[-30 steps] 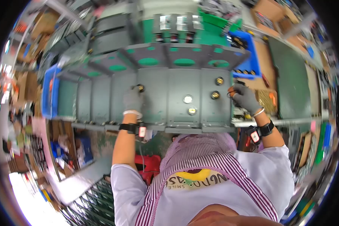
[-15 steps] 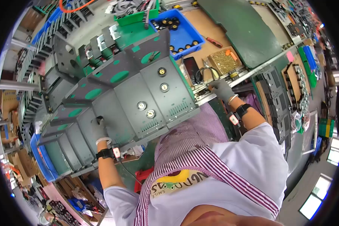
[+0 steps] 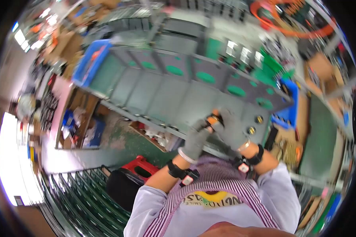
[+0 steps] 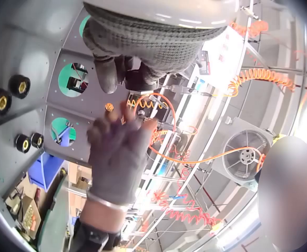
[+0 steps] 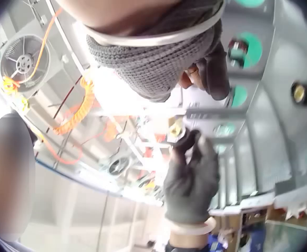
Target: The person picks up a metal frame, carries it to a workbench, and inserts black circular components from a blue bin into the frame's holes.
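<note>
My gloved left hand (image 3: 197, 136) pinches a black round piece with a brass-coloured centre (image 5: 176, 130) between thumb and fingers. Close by, my gloved right hand (image 3: 230, 126) has its bare fingertips at the same piece, seen also as a black cylinder (image 4: 140, 79) in the left wrist view. I cannot tell whether the right fingers pinch something small. Both hands are over the long grey metal housing (image 3: 166, 94). Matching round pieces (image 3: 258, 119) stand on its right section; in the left wrist view several of these black pieces (image 4: 20, 85) show.
A blue bin (image 3: 292, 98) stands beyond the housing's right end, and another blue bin (image 3: 87, 67) at its left end. Grey finned parts (image 3: 244, 57) lie behind its upright wall. A red stool (image 3: 140, 168) is below at the left.
The left hand has come right with its black piece, and the right hand has left the tool area beside the housing. Both now meet over the housing; the head view has swung left.
</note>
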{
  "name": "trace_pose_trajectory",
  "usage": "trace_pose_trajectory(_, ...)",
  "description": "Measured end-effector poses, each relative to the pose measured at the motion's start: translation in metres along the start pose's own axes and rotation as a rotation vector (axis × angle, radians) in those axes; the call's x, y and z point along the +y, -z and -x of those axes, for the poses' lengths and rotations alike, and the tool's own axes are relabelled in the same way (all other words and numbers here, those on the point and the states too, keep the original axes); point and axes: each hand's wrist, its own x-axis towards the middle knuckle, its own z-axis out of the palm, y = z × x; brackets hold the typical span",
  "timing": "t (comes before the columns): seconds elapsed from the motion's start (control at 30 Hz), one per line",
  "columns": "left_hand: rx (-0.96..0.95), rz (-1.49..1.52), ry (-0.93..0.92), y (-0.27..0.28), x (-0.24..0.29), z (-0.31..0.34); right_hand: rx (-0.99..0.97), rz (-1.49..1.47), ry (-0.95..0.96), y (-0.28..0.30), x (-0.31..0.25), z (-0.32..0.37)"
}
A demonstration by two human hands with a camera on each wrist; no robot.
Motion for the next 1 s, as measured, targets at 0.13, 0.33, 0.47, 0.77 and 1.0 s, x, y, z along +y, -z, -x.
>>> trace_pose_trajectory(0.13,0.124,0.407,0.040,0.010,0.004,0.014,-0.079,0.038,0.247,-0.021,-0.009,-0.007)
trace_pose_trajectory(0.33,-0.008,0.924,0.075,0.029,-0.022,0.018,-0.224,0.097,0.439,-0.023,-0.028,-0.012)
trace_pose_trajectory(0.47,-0.195,0.809,0.070,0.033,-0.007,0.033,-0.373,-0.194,0.320,-0.011,-0.021,-0.017)
trace_pose_trajectory(0.77,0.067,0.579,0.052,0.028,-0.028,0.032,-0.450,-0.113,0.237,-0.021,0.014,-0.004)
trace_pose_trajectory(1.0,0.060,0.660,0.026,0.036,-0.048,0.033,-0.470,-0.139,0.501,-0.025,0.021,-0.004)
